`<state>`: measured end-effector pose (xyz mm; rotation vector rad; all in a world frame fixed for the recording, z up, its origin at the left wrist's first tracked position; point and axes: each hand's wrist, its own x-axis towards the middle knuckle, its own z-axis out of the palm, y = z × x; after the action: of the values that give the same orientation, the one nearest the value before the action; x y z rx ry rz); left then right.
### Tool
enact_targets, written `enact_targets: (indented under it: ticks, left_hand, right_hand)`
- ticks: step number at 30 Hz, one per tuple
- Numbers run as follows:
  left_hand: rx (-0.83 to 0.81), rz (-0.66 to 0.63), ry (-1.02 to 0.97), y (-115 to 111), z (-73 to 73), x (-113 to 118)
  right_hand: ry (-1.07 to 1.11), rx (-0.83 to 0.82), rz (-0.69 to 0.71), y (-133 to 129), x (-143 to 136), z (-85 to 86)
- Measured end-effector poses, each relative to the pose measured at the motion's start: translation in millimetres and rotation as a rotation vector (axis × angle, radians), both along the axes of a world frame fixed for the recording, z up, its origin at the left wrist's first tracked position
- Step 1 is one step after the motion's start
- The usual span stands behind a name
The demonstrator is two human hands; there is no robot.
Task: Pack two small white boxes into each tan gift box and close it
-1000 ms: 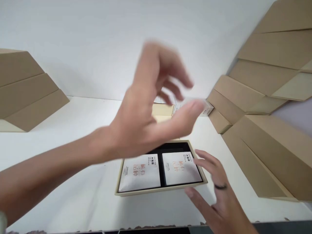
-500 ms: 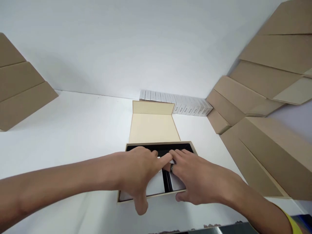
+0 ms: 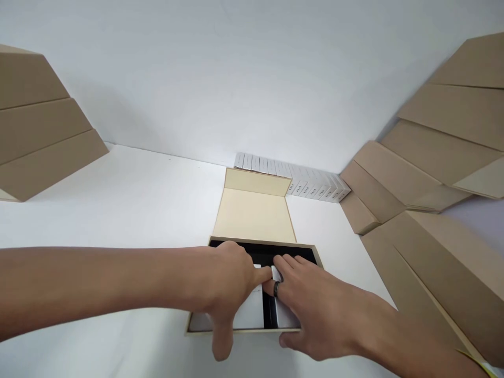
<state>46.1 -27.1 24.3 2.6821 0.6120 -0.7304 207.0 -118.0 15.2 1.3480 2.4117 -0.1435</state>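
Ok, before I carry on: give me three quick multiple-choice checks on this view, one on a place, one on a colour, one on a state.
1. Where is the row of small white boxes?
A. along the back wall, behind the lid
B. inside the tray
C. on the stack at left

2. What colour is the lining of the open gift box?
A. red
B. black
C. green

3. How is the lid?
A. shut
B. taken off
C. folded back, open

Answers:
1 A: the row lines the wall's foot.
2 B: dark lining shows between the white packets.
3 C: the left hand and right hand rest on contents left uncovered.
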Motion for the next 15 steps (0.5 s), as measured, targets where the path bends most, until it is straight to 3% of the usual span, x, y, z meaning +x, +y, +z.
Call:
enact_targets:
  ticks: [2, 5, 8, 10, 12, 15]
  left_hand:
    - [-0.002, -0.049, 0.087, -0.4, 7.2, 2.7]
    - [-0.057, 0.007, 0.03, -5.9, 22.9, -5.8]
    - [-0.13, 0.201, -0.245, -2.6, 43.2, -32.2]
    - [-0.104, 0.382, -0.45, 16.4, 51.8, -48.9]
    - [-0.005, 0.561, -0.605, 50.8, 48.2, -54.6]
    - [0.127, 0.814, -0.682, 110.1, 15.5, -40.2]
  right_hand:
    - [0.002, -0.018, -0.014, -0.3, -2.8, 0.0]
    - [0.094, -0.036, -0.06, -7.0, -0.3, 9.1]
    - [0.383, -0.042, -0.169, -15.1, 21.6, 26.0]
    - [0.662, -0.034, -0.277, -9.9, 49.2, 31.0]
    - [0.953, 0.039, -0.385, 10.9, 81.2, 23.3]
    - [1.036, 0.132, -0.656, 63.4, 118.1, -10.0]
